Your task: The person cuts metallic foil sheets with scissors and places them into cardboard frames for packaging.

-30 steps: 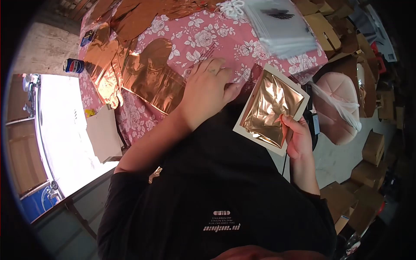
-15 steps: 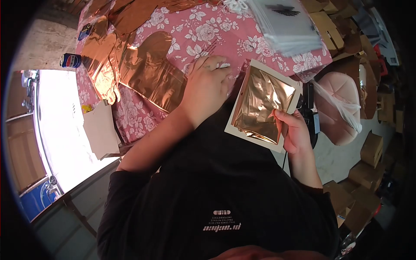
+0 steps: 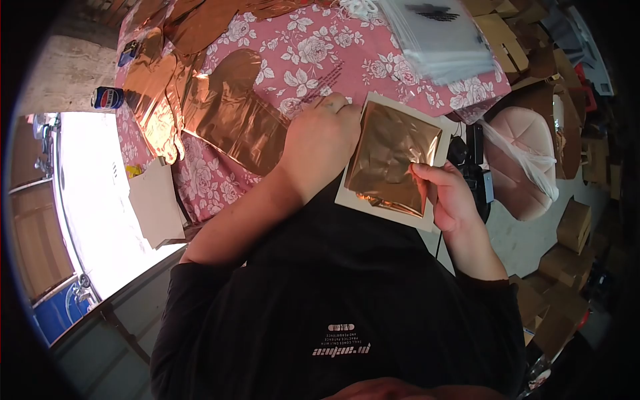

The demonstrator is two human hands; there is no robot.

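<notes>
My right hand (image 3: 452, 193) grips a stiff off-white card (image 3: 343, 197) with a folded copper-coloured foil balloon (image 3: 390, 147) lying on it, thumb on top of the foil. The card is tilted in front of my body. My left hand (image 3: 323, 137) has its fingers curled at the near end of a see-through plastic bag (image 3: 327, 83) with small printed text, on the flowered tablecloth. Its fingertips are partly hidden behind the hand and touch or nearly touch the card's left edge. Flat copper foil balloons (image 3: 233, 110) lie left of my left hand.
A pink flowered tablecloth (image 3: 313, 50) covers the table. A stack of clear plastic bags (image 3: 447, 50) lies at the back right. On the left are a blue can (image 3: 107, 98) and white cards (image 3: 157, 203). To the right are a padded stool (image 3: 520, 160) and cardboard boxes (image 3: 560, 267).
The card and foil have moved slightly left, toward my left hand. My left hand's fingers have curled in more, and the printed text of the clear bag has shifted nearer.
</notes>
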